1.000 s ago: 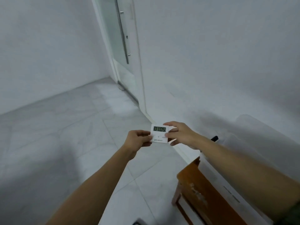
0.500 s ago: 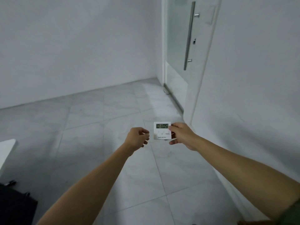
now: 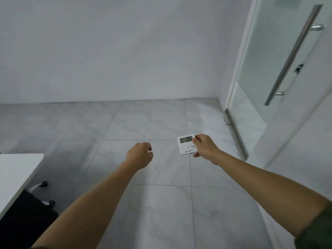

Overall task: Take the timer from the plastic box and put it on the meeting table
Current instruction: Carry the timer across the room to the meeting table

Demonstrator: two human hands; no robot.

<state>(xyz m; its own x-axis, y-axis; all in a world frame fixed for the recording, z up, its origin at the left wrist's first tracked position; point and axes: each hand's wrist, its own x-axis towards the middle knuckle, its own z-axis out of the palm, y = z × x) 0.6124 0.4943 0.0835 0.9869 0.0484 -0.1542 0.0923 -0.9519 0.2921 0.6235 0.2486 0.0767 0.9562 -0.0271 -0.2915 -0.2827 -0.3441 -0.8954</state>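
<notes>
1. The right hand pinches the timer by its right edge, with the thumb on the front. The timer is up in the air, over the floor.
2. The timer is small, white and nearly square. It stands upright, tipped a little, with its face to the person.
3. Its screen reads 01:05. The small print under it is too blurry to read.
4. Left of the grip is the left hand. Its fingers are loosely curled, and it holds nothing. It does not touch the timer.
5. Far left of the grip, and lower, is the corner of a white table. I think this is the meeting table, so the timer must go left. The left hand is nearer to it.
6. A black chair sits under that table's edge.
7. Right of the grip is a glass door with a long metal handle.
</notes>
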